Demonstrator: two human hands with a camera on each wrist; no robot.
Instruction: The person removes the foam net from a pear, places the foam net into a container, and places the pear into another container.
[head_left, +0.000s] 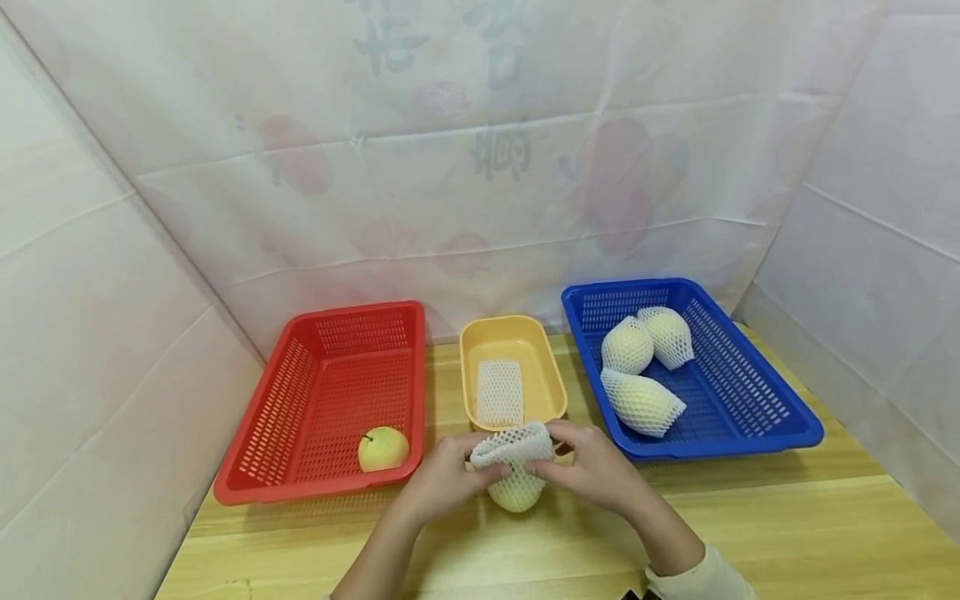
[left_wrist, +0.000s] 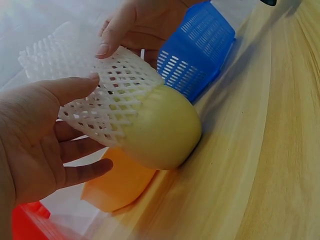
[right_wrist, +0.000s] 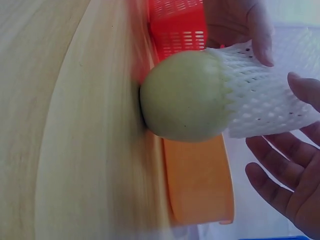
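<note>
A pale yellow-green pear [head_left: 516, 498] rests on the table in front of me, its upper part inside a white foam net sleeve [head_left: 517, 450]. My left hand [head_left: 447, 477] pinches the left side of the sleeve, thumb in front and fingers behind. On the opposite side, my right hand [head_left: 596, 468] holds the sleeve in the same way. The lower half of the pear [left_wrist: 167, 127] is bare in the left wrist view. From the right wrist, the net [right_wrist: 265, 95] stretches loosely beyond the fruit's top.
On the left stands a red basket [head_left: 322, 490] holding one bare pear [head_left: 383, 449]. Behind my hands, a yellow tray [head_left: 540, 358] contains flat foam netting [head_left: 500, 392]. A blue basket [head_left: 750, 433] at right holds three netted fruits [head_left: 642, 402]. A fabric sheet [head_left: 465, 167] hangs behind.
</note>
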